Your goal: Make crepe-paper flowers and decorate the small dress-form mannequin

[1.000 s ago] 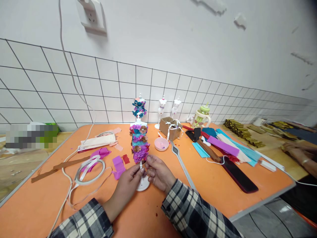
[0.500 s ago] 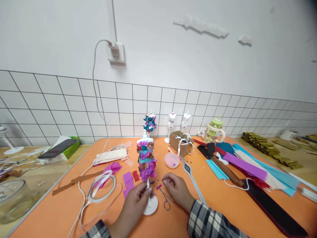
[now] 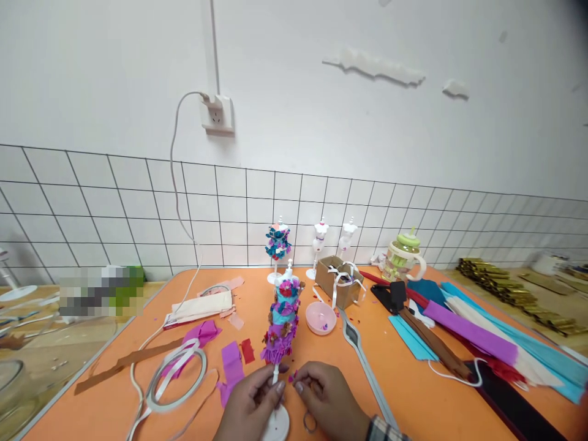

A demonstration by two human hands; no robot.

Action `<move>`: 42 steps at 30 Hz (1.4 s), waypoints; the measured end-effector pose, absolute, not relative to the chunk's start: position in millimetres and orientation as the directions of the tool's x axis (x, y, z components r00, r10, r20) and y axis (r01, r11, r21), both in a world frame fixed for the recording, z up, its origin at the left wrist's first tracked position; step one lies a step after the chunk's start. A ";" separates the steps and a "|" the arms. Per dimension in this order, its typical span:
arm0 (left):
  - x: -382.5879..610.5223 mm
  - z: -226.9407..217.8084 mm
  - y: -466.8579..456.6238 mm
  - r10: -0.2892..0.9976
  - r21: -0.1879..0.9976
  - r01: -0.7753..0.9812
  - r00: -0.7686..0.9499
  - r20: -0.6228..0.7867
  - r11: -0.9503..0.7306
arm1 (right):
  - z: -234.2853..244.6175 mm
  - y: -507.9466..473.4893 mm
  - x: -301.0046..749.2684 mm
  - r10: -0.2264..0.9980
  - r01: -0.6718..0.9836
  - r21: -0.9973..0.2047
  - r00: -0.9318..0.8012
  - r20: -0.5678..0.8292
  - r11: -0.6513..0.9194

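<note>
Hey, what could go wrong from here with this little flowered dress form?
The flowered dress form leans, its thin pole in the left hand; it might tip if that grip slackens. A metal ring shows beside the right hand and could snag a finger. The pink bowl, holding small bits, stands near the form and might get knocked.

Flower-clad white mannequin point(image 3: 281, 318): before me, on orange tabletop point(image 3: 413, 401).
Round white tape roll point(image 3: 168, 408): left.
Round pink plastic bowl point(image 3: 321, 320): right, before brown cardboard box point(image 3: 327, 280).
Silver metal ring point(image 3: 305, 422): partly under right hand point(image 3: 333, 397), I think.
</note>
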State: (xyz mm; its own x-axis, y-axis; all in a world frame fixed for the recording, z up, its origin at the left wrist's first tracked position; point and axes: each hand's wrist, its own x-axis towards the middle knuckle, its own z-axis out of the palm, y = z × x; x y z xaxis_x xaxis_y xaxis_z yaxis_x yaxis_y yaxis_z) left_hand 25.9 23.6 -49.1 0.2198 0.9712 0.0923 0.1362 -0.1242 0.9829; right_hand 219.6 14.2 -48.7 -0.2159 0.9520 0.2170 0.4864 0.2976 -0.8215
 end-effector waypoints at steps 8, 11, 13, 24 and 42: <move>29.3 -42.7 20.1 0.980 0.974 0.164 0.151 0.130 -0.155 | -46.0 14.9 218.9 0.961 0.523 -0.808 -0.195 0.196 0.271; 28.0 -41.4 17.5 0.975 0.973 0.141 0.154 0.158 -0.180 | -47.5 15.2 218.5 0.961 0.522 -0.810 -0.195 0.194 0.269; 26.6 -40.7 16.1 0.972 0.969 0.142 0.156 0.178 -0.200 | -49.2 15.8 218.4 0.963 0.520 -0.813 -0.190 0.189 0.262; 28.5 -38.0 15.8 0.981 0.985 0.062 0.120 0.153 -0.161 | -53.2 19.8 220.4 0.971 0.497 -0.836 -0.168 0.168 0.231; 28.3 -28.6 13.5 0.981 0.965 0.195 0.117 0.156 -0.177 | -36.4 10.2 218.0 0.942 0.534 -0.776 -0.219 0.255 0.335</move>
State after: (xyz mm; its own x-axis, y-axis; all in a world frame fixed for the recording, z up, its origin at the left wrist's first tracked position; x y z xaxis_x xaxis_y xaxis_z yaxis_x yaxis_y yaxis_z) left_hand 28.3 13.5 -28.6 0.1172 0.9807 0.1564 0.1952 -0.1772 0.9646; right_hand 218.0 10.2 -36.4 -0.2195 0.9416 0.2553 0.5340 0.3350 -0.7763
